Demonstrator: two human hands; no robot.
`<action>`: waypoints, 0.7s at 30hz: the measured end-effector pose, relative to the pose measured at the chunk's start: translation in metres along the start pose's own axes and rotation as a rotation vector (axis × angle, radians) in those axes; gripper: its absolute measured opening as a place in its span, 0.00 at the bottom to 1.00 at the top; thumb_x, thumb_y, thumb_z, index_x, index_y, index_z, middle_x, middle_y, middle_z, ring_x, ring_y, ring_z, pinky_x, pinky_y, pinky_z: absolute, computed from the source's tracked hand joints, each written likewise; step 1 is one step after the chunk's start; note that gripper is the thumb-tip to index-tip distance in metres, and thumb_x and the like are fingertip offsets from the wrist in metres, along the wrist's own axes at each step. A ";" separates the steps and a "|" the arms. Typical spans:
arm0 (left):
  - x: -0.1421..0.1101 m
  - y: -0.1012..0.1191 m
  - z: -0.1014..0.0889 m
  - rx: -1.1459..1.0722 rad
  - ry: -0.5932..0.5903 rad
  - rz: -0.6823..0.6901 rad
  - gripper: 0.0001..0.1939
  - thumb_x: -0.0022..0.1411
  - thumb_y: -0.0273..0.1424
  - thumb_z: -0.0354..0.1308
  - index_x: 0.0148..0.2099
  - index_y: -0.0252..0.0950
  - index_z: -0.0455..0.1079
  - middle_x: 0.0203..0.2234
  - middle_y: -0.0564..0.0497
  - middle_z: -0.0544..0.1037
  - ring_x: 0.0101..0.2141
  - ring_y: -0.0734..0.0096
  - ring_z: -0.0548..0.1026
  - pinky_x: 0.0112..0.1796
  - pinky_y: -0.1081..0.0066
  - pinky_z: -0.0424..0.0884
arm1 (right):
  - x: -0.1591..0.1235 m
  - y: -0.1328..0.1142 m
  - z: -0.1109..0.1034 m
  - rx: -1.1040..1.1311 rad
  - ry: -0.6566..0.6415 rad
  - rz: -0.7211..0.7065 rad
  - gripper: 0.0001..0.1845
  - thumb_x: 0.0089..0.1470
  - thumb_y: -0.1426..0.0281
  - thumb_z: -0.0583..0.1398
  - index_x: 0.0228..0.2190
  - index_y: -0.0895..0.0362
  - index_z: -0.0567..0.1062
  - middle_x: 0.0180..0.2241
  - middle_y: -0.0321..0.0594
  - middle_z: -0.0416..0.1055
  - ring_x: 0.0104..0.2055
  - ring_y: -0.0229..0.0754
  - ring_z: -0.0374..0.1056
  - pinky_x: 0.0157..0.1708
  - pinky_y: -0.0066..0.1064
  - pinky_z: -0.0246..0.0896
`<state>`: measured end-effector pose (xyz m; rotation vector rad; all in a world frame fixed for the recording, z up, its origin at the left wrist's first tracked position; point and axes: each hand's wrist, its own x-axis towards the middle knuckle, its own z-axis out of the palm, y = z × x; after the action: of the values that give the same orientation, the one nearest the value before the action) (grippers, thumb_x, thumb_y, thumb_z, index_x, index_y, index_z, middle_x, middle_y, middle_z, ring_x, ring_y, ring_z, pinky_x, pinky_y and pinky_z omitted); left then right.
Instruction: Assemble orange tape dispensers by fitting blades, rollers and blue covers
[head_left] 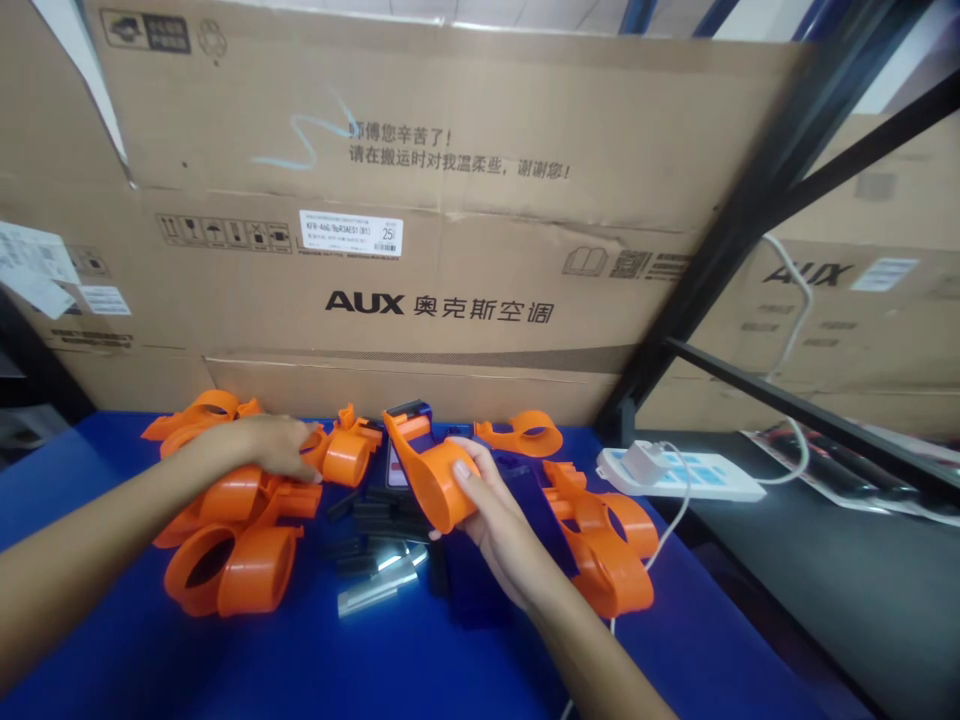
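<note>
My right hand [496,517] is closed around an orange plastic housing [433,472], held a little above the blue table [420,660], thumb on its round end. My left hand [271,445] reaches into the pile of orange parts [236,530] at the left, its fingers curled on an orange cylindrical piece [343,456]. Between the hands lie several black bars [382,515] and a shiny metal strip [379,585].
More orange housings [604,540] lie at the right, with one [525,432] near the back. A white power strip [682,472] with a plugged adapter and cable sits on the dark shelf at right. Large cardboard boxes [450,230] wall the back; a black metal rack frame [757,200] slants at right.
</note>
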<state>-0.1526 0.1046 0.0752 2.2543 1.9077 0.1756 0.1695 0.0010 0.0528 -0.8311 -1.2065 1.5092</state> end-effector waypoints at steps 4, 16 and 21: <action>0.016 0.005 0.012 0.069 -0.079 0.042 0.41 0.39 0.48 0.71 0.57 0.39 0.74 0.54 0.32 0.78 0.52 0.35 0.76 0.48 0.52 0.69 | 0.001 0.002 0.000 0.000 0.003 0.033 0.25 0.60 0.51 0.63 0.54 0.46 0.65 0.42 0.39 0.71 0.36 0.44 0.71 0.30 0.35 0.73; 0.013 0.001 -0.019 0.133 0.013 0.018 0.30 0.50 0.53 0.61 0.49 0.40 0.77 0.46 0.36 0.82 0.45 0.38 0.79 0.43 0.55 0.71 | 0.006 0.012 0.011 0.099 0.031 0.050 0.24 0.64 0.52 0.59 0.57 0.46 0.66 0.41 0.39 0.70 0.32 0.39 0.66 0.21 0.25 0.59; -0.008 -0.001 -0.053 0.175 0.180 0.051 0.35 0.55 0.58 0.56 0.56 0.42 0.76 0.52 0.38 0.80 0.53 0.38 0.76 0.48 0.54 0.70 | 0.028 0.001 0.032 0.092 -0.107 0.054 0.27 0.62 0.56 0.62 0.59 0.45 0.62 0.45 0.42 0.72 0.36 0.44 0.71 0.30 0.34 0.70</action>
<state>-0.1663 0.1004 0.1267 2.4790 2.0271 0.2338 0.1324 0.0188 0.0622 -0.7345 -1.1907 1.6590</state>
